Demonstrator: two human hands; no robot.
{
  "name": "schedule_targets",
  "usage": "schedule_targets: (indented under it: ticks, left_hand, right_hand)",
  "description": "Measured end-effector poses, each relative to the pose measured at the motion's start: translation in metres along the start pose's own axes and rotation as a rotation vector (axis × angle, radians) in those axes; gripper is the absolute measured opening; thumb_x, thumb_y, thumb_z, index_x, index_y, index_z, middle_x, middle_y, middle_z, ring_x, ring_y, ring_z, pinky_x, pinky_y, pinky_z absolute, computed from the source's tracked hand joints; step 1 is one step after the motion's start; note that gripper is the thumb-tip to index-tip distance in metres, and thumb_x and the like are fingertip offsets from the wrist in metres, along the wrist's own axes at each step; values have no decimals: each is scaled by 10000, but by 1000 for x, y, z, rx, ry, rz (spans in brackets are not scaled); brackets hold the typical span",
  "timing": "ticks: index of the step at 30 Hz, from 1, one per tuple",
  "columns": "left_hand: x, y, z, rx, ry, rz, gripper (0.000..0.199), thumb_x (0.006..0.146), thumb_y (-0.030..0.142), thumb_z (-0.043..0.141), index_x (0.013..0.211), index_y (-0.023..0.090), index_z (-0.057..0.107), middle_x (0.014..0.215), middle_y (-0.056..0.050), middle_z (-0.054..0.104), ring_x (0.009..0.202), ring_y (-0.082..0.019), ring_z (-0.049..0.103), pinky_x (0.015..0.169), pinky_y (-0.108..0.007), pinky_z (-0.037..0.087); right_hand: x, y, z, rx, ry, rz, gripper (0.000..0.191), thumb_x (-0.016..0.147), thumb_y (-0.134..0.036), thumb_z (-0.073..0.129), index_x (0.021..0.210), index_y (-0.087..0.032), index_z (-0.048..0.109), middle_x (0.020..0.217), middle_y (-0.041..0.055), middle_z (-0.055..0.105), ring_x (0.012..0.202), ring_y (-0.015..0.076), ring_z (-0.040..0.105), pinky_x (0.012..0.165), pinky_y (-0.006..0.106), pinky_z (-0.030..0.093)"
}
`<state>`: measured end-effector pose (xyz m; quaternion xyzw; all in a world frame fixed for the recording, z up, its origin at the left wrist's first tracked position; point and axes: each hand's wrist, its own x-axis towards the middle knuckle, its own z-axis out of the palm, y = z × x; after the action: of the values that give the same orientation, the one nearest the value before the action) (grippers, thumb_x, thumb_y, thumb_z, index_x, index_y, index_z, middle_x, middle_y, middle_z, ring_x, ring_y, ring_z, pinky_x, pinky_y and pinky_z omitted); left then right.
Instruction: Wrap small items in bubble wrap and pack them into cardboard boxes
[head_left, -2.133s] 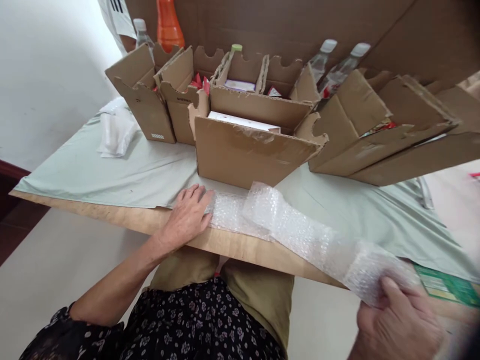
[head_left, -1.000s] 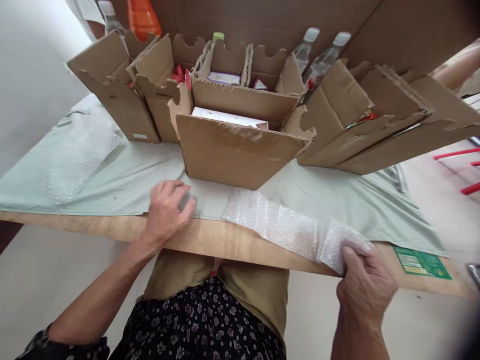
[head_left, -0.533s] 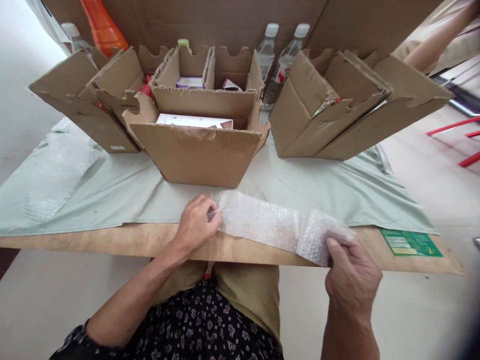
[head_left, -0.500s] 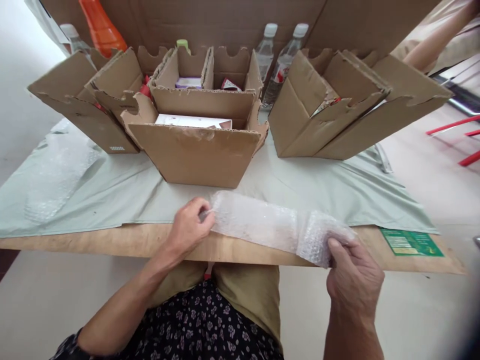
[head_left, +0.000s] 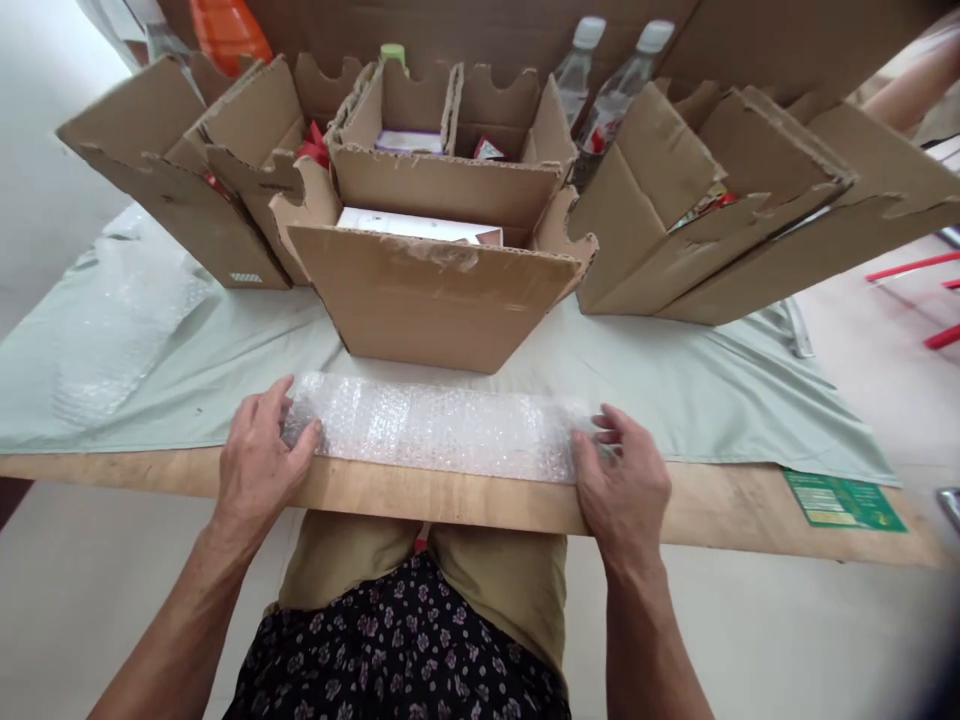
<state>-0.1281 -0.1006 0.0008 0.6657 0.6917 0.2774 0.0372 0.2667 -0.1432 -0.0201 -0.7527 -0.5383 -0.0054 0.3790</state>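
A long strip of bubble wrap (head_left: 450, 425) lies stretched out lengthwise along the near edge of the table, partly on the cloth and partly on the bare wood. At its left end, my left hand (head_left: 262, 450) grips the plastic, thumb on top and fingers along the end. My right hand (head_left: 622, 470) has the other end between its thumb and curled fingers. Just beyond the strip stands an open cardboard box (head_left: 427, 300) with a white carton (head_left: 416, 226) inside.
More open cardboard boxes (head_left: 172, 190) stand left, behind and right (head_left: 675, 230). Clear plastic bottles (head_left: 574, 75) and an orange bottle (head_left: 229, 35) are at the back. Another piece of bubble wrap (head_left: 124, 320) lies left; a green card (head_left: 844, 500) lies right. Someone's arm (head_left: 911, 90) shows far right.
The strip has shifted left and been spread flat; the bunched portion at my right hand is now straightened. Both hands moved left, my left hand to the strip's far left end.
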Motion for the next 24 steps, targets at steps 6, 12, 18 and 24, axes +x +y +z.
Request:
schedule_targets:
  ticks: [6,12,18,24]
  left_hand:
    - [-14,48,1,-27,80,364,498,980,302,623,1463,213,539,1500,-173,548,1404,-356,530,1158,-551,473]
    - [-21,80,32,65,-331,587,497,1061,378,478,1523,197,511,1658,-171,445,1559,-378,372,1262,-640,293]
    - [-18,30,24,230,-326,457,556,1087,448,357,1560,186,488,1674,-168,428,1571,-410,346,1248,-658,262]
    - [-22,23,20,242,-288,362,577,1079,498,312,1526,196,518,1655,-171,454,1548,-430,370,1227,-688,254]
  right_hand:
    - [-7,-38,-8,-53,77,-332,382,986,-308,629,1340,-164,641,1380,181,672,1293,316,633,1088,545,505]
    - [-22,-107,43,-62,-419,-596,407,1044,-270,497,1428,-178,594,1556,136,564,1460,300,503,1124,472,481]
    - [-27,-56,31,-213,-466,-472,507,1071,-453,461,1507,-208,545,1612,112,514,1495,320,454,1162,502,404]
    - [-35,-17,1,-250,-309,-362,460,1099,-440,392,1448,-216,591,1552,106,579,1458,284,505,1143,456,410]
